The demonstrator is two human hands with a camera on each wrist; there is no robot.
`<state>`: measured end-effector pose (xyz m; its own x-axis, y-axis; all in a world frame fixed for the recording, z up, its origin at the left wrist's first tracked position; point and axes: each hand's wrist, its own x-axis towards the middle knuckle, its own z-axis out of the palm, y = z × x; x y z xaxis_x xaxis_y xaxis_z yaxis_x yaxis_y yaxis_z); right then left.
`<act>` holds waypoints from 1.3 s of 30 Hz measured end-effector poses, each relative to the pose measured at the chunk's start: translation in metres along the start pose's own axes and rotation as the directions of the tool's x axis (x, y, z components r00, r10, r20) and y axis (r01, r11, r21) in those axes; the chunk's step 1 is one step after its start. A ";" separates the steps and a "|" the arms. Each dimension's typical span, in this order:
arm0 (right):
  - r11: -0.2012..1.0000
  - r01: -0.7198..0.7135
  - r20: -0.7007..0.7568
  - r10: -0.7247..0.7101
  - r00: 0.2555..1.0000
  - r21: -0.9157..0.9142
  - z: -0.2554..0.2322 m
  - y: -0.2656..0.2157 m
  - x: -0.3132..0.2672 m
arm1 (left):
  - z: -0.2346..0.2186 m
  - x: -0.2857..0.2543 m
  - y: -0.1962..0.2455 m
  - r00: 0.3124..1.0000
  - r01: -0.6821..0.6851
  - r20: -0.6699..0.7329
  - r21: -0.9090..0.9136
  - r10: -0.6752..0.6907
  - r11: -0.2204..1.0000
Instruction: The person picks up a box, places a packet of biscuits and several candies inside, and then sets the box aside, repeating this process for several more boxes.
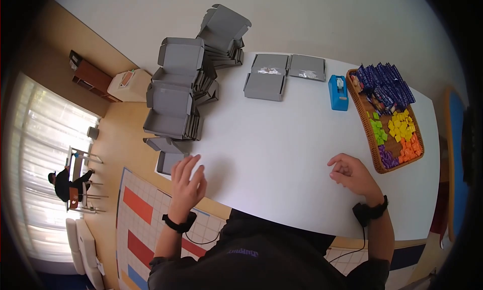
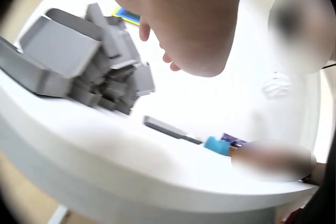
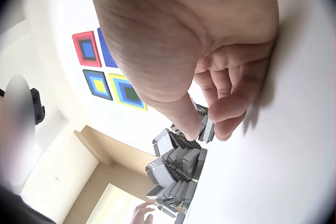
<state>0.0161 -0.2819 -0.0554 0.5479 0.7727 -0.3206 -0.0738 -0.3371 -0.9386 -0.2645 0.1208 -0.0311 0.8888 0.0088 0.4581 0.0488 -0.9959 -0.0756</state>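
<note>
My left hand (image 1: 187, 187) is held over the table's near left edge, fingers slightly bent and with nothing in them. Just beyond its fingertips sits a small open grey cardboard box (image 1: 170, 156), partly covered by the hand in the head view. Stacks of open grey boxes (image 1: 172, 106) run back from there. My right hand (image 1: 356, 178) is low over the right part of the white table, its fingers loosely curled around nothing. In the right wrist view, the right hand's fingers (image 3: 231, 106) are close to the tabletop.
Three closed grey boxes (image 1: 264, 86) lie at the back middle, two showing clear tape. Right of them stands a blue tape dispenser (image 1: 338, 97). A wicker basket (image 1: 374, 151) holds dark blue packets (image 1: 385, 86) and small yellow, green, orange and purple ones. Someone sits far left.
</note>
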 end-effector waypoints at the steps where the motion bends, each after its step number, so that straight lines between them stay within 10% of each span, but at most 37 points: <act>1: 1.000 0.001 0.003 -0.001 1.000 0.007 0.000 0.001 -0.001 | -0.003 0.024 0.017 0.998 -0.049 0.023 -0.035 0.050 0.998; 10: 1.000 0.003 0.000 -0.003 1.000 0.024 -0.005 0.007 0.001 | 0.030 0.076 0.049 0.984 -0.082 0.145 -0.173 0.107 0.982; 25: 1.000 0.010 0.007 -0.010 1.000 0.005 -0.006 0.005 0.001 | 0.026 0.021 0.033 0.981 0.186 0.083 -0.118 -0.177 0.975; 34: 1.000 -0.002 0.002 0.002 1.000 -0.025 -0.004 0.005 0.001 | 0.023 -0.043 -0.012 0.882 0.436 -0.211 0.029 -0.421 0.900; 39: 1.000 0.001 -0.002 -0.001 1.000 -0.028 -0.003 0.003 0.000 | 0.026 -0.059 -0.029 0.930 0.358 -0.110 0.067 -0.350 0.931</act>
<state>0.0184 -0.2839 -0.0579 0.5499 0.7718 -0.3191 -0.0497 -0.3512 -0.9350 -0.3062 0.1519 -0.0793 0.7595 0.3468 0.5503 0.3944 -0.9183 0.0343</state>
